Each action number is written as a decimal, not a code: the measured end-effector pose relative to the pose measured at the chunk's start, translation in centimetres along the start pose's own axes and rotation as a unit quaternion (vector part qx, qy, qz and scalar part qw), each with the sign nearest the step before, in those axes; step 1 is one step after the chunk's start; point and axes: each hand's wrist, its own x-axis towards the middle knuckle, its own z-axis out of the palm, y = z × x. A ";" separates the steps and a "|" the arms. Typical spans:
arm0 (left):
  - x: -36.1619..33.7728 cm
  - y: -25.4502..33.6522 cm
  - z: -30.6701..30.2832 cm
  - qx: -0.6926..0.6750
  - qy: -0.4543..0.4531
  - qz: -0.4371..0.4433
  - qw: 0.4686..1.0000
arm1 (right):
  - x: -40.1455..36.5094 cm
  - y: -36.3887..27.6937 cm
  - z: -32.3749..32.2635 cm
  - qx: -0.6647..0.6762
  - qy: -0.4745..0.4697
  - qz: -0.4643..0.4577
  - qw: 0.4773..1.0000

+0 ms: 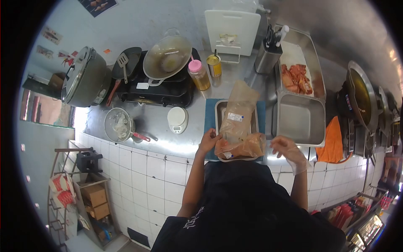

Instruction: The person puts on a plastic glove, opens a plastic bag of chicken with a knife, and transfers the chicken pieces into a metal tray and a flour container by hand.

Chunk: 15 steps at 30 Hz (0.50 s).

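A metal tray [218,110] lies on a blue cloth [209,110] in front of me. In it rests a clear plastic bag [239,93] with a white label, its lower end bulging with pinkish-orange raw meat [240,148]. My left hand [208,142] is at the tray's left side, its fingers curled on the bag's edge; the exact grip is partly hidden. To the right of the bag, my right hand [289,151] hovers with loosely bent, parted fingers, holding nothing visible. A clear plastic glove covers it.
Right of the tray stand a steel pan [301,118] and another pan [315,63] containing reddish meat pieces. A white scale [178,119], a strainer [119,125] and a stove [153,95] with a wok [167,59] are left. A knife block [268,56] stands behind.
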 end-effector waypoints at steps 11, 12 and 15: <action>5.9 2.6 -0.6 -0.034 0.043 -0.079 0.995 | 4.3 5.7 10.7 -0.372 0.217 -0.127 0.893; 6.2 2.9 -0.7 -0.011 0.025 -0.068 0.997 | 4.2 4.8 10.9 -0.371 0.234 -0.152 0.886; 5.9 2.3 -0.3 0.018 0.001 -0.001 1.000 | 2.6 -0.1 10.7 -0.351 0.266 -0.236 0.866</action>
